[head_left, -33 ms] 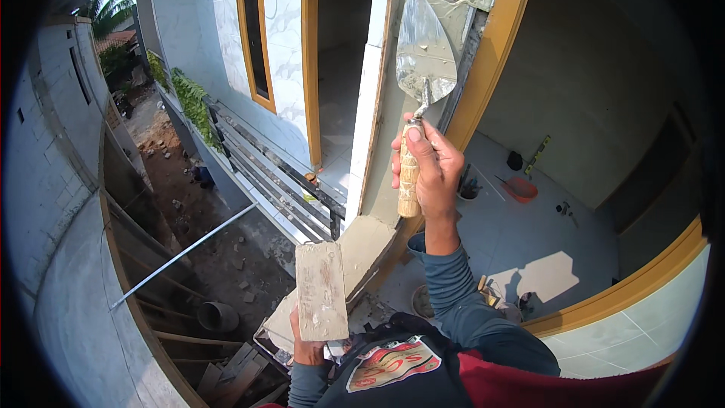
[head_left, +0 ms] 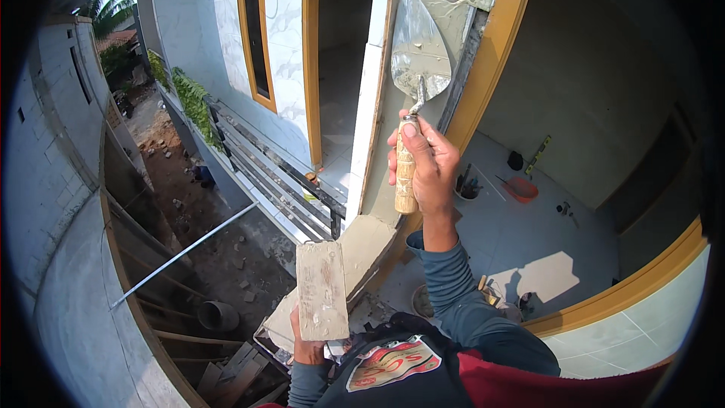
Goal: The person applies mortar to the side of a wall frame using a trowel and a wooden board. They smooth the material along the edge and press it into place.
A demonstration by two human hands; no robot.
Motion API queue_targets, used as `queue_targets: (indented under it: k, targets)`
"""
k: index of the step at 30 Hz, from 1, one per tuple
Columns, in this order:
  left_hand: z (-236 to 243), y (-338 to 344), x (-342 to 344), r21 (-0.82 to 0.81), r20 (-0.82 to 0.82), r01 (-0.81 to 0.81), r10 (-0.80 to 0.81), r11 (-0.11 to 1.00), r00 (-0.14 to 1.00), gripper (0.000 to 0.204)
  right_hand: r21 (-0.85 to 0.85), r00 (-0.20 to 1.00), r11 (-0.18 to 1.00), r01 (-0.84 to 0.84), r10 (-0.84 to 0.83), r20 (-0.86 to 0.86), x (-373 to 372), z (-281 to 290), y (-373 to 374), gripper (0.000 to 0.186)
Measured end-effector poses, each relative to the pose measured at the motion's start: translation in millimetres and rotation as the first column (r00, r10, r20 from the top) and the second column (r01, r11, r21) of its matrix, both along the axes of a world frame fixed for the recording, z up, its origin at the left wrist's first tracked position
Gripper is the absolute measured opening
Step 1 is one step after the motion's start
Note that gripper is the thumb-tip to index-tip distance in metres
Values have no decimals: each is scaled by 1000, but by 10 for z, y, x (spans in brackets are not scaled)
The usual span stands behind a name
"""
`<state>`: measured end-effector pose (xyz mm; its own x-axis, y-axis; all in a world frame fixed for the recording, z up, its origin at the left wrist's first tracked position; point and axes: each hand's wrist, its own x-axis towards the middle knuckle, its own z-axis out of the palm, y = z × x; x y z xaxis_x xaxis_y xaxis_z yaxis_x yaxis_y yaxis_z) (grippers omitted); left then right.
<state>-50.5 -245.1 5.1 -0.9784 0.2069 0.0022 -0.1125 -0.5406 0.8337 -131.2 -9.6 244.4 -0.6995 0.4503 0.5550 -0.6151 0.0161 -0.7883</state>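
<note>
My right hand (head_left: 427,163) is closed on the wooden handle (head_left: 405,180) of a trowel, whose mortar-smeared blade (head_left: 420,45) lies over or against a plastered strip (head_left: 377,181) beside the yellow door frame (head_left: 487,68). Lower down, my left hand (head_left: 306,344) holds a pale rectangular board (head_left: 322,289), coated with grey residue, from behind; its fingers are mostly hidden by it. The board is over a plastered ledge (head_left: 366,245) that continues from the foot of the strip toward the lower left.
A black railing (head_left: 336,223) and fern leaves (head_left: 192,102) are left of the strip, above a rubble-strewn gap with a pale pipe (head_left: 181,255) and concrete wall (head_left: 72,257). Right, a room floor holds an orange basin (head_left: 521,190), yellow level (head_left: 538,156) and several other tools.
My right hand and the trowel have shifted slightly left and up along the strip. My left hand and the board are almost unchanged.
</note>
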Motion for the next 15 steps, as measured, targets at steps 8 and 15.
queue_targets:
  k: [8,15]
  targets:
    - [54,33,50,-262,-198,-67,14,963,980,36,-39,997,999,4,-1,75,-86,-163,17,37]
    - [83,-39,113,-79,-39,-85,82,993,996,33,15,998,998,61,-60,-29,-13,-359,-80,37]
